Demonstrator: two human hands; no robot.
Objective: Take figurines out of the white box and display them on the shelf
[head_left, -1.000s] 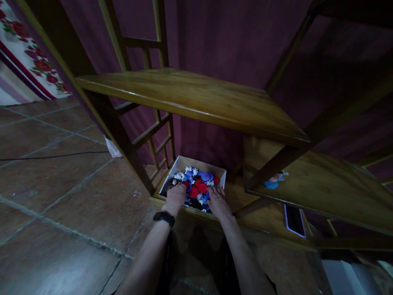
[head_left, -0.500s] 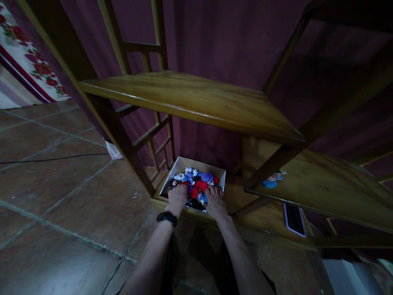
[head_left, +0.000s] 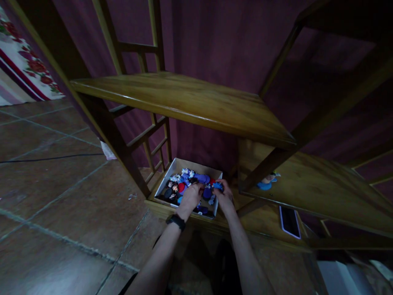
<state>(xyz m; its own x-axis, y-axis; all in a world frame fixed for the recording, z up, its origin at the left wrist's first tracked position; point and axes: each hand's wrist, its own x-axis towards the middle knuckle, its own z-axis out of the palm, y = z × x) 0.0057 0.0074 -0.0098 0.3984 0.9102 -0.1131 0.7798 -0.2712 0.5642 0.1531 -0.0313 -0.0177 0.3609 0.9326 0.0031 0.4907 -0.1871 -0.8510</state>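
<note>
A blue figurine [head_left: 217, 186], long axis roughly sideways, facing unclear, sits clamped between the right hand's [head_left: 226, 197] fingers; the left hand's [head_left: 190, 200] finger closure is hidden.

Bare fingers [head_left: 199, 188], uncovered forearms [head_left: 161, 254], black rounded wristband [head_left: 176, 222] on left wrist, dark legwear [head_left: 225, 262]

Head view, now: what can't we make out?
All in the head view:
- Left hand: fingers curl out of sight behind it; grip unclear.
- Blue piece at the right hand: too small, partly covered by that hand.
- Box: contents beneath the left hand hidden by it.
- Cable: cut off by the left edge.
</note>
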